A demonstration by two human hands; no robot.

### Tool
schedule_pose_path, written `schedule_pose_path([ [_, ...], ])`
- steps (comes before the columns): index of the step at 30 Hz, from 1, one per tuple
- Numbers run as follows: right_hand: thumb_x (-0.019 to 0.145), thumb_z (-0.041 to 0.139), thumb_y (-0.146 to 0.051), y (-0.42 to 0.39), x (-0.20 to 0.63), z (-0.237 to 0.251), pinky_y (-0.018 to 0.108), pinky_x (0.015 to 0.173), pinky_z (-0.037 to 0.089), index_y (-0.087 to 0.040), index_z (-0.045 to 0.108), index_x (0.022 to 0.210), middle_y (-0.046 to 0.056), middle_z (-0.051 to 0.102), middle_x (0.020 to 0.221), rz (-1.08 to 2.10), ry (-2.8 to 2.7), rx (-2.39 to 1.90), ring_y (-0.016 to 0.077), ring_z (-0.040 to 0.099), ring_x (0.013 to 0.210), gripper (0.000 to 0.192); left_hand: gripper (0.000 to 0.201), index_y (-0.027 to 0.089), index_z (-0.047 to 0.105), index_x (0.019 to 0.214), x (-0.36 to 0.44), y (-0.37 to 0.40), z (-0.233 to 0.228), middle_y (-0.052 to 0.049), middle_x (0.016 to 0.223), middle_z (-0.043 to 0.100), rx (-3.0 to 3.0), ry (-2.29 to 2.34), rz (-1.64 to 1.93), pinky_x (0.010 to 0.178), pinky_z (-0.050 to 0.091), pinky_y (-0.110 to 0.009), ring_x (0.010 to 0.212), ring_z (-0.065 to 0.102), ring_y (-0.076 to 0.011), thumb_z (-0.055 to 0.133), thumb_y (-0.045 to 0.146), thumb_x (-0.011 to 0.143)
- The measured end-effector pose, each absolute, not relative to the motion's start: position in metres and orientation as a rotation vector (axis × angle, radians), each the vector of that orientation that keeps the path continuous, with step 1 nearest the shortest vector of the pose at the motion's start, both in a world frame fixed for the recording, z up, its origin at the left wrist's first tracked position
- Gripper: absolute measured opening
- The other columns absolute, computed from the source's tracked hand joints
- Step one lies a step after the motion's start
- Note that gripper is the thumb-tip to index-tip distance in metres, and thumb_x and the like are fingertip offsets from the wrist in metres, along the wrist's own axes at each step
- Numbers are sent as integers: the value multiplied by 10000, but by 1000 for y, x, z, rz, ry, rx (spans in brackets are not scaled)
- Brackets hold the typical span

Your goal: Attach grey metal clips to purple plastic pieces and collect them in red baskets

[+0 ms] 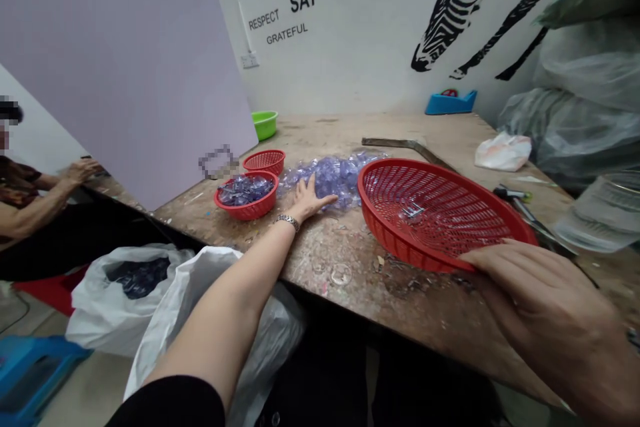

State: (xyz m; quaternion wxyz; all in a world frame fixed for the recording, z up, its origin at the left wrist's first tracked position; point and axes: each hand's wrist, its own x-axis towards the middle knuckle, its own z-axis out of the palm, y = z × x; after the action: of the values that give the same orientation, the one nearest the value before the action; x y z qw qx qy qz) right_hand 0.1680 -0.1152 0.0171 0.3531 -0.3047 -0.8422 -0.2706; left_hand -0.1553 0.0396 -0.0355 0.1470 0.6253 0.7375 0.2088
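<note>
Left hand (pixel 307 200) flat and open on the clear purple pieces (pixel 333 177) heaped mid-worktop, raking them in, while right hand (pixel 543 307) grips the big red basket (pixel 440 213) rim at the near edge, tilting it to catch.

1. The left hand (pixel 307 199) lies flat, fingers spread, on the pile of clear bluish plastic pieces (pixel 334 173) on the tabletop (pixel 350 267).
2. The right hand (pixel 545 320) grips the near rim of the large red basket (pixel 440 213).
3. A small red basket (pixel 247 195) of pieces stands left of the pile.
</note>
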Motion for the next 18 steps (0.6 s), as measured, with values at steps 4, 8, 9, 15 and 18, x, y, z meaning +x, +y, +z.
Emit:
schedule_pose_path([
  [4,945,429,-203,-113,166,14,373,758,455,-161,602,916,85,686,810,-692,-2189,-788,233,597,783,180,1099,183,162,1510,-144,54,-41,-207,1588,47,1783,2049,703,1176,139,-442,1475,25,-334,547,770,664],
  [8,946,424,-195,-110,159,14,377,766,459,-162,595,906,79,682,784,-718,-2182,-777,234,599,778,179,1064,213,229,1491,-130,70,-50,-168,1594,71,1817,1992,764,1182,131,-442,1473,31,-347,531,787,648],
  [9,946,424,-198,-109,158,14,377,766,461,-162,593,902,77,681,776,-722,-2184,-777,233,600,772,178,1055,209,243,1487,-127,74,-52,-168,1593,79,1820,1982,774,1183,129,-442,1472,28,-352,527,786,650],
  [15,948,422,-223,-105,156,10,369,749,466,-180,579,910,54,686,762,-707,-2210,-790,216,621,728,168,801,190,361,1426,-124,75,-48,-157,1535,274,1873,1947,882,1164,204,-399,1455,189,-298,418,700,811],
  [18,943,416,-228,-105,160,6,369,754,467,-196,577,932,47,695,784,-682,-2221,-801,217,635,739,165,573,175,487,1308,-135,69,-41,-144,1368,485,1845,2144,1056,1112,299,-363,1329,403,-245,343,566,916],
])
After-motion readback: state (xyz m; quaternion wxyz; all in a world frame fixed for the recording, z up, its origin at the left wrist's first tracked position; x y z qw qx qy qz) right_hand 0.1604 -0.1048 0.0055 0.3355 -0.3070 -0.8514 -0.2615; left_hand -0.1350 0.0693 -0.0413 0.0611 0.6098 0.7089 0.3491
